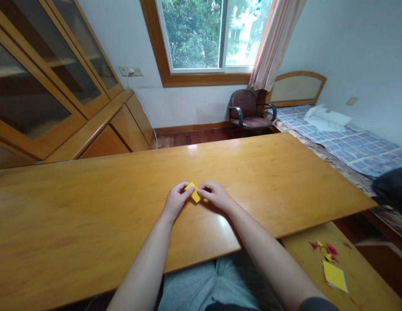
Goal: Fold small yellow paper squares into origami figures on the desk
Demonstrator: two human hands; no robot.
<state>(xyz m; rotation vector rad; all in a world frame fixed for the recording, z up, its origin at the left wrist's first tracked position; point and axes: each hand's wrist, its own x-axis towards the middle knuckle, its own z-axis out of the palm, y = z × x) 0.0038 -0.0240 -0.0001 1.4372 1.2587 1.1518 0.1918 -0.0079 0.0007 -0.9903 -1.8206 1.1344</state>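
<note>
A small folded piece of yellow paper (196, 196) is held just over the wooden table (90, 207), near the middle of the view. My left hand (178, 198) pinches its left side, with the thumb on top. From the other side my right hand (215, 194) grips its right edge between thumb and fingers. The fingers behind the paper are partly hidden, and the finer folds are too small to make out.
On a lower wooden surface at the right lie several red and yellow folded paper pieces (327, 251) and a stack of yellow paper (335, 276). Beyond the table stand an armchair (244, 108), a bed (359, 138) and a glass-fronted cabinet (74, 103).
</note>
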